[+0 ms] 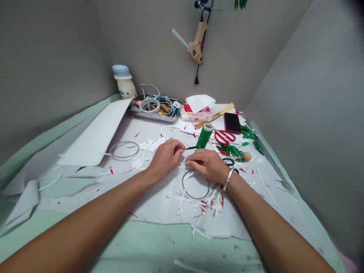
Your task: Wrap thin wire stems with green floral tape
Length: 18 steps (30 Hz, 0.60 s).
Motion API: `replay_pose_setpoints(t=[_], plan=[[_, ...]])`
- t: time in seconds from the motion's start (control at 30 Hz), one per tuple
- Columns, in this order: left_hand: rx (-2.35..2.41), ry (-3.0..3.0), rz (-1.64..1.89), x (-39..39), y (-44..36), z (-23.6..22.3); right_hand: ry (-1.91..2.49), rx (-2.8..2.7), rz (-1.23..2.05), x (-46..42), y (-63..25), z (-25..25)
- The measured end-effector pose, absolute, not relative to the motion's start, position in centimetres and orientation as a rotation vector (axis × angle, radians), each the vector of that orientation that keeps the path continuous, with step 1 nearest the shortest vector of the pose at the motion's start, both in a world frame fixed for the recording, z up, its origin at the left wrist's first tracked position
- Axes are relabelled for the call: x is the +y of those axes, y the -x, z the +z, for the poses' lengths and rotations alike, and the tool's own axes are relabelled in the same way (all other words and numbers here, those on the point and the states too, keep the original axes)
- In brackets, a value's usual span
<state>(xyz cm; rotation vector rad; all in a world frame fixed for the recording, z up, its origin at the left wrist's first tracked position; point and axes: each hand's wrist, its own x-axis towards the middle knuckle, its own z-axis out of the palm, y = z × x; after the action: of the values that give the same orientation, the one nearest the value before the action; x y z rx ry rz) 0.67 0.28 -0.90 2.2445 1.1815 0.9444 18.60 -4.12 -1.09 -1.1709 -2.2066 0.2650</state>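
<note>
My left hand [168, 157] pinches the end of a thin dark green strip [192, 148] that stretches right, in front of a green thread spool [205, 135] standing upright. My right hand [209, 163], with a bracelet [228, 179] at its wrist, is close beside it, thumb and fingers pressed together. What those fingertips hold is too small to make out. Just below my right hand lies a ring of thin wire [196, 198] on the white paper. Red-handled scissors [224, 137] and a bunch of green leaf-like pieces [231, 150] lie beyond my right hand.
A metal tray [167, 118] of spools and tape stands at the back, beside a cream bottle [125, 86]. Tissues [199, 113], a phone [232, 123] and a wooden ball [246, 156] are on the right. White sheet [93, 136] and wire coil [125, 151] lie left. A glue gun [196, 45] hangs behind.
</note>
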Motion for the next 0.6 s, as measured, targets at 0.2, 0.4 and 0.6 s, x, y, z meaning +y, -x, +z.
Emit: replay_pose_setpoints(t=[0.2,0.4,0.6], plan=[[1.108,-2.443,0.705,-0.1,-0.7,-1.1,1.206,-2.02,0.183,-3.9,-19.2,-0.6],[0.871,-2.372,0.712,-0.8,-0.9,-0.5,1.301,-1.761,0.464,-2.6,-20.8,-1.5],[0.913,-2.018,0.807,-0.7,-1.0,0.2,1.324,-1.849,0.617,-2.7,-20.3,-2.1]])
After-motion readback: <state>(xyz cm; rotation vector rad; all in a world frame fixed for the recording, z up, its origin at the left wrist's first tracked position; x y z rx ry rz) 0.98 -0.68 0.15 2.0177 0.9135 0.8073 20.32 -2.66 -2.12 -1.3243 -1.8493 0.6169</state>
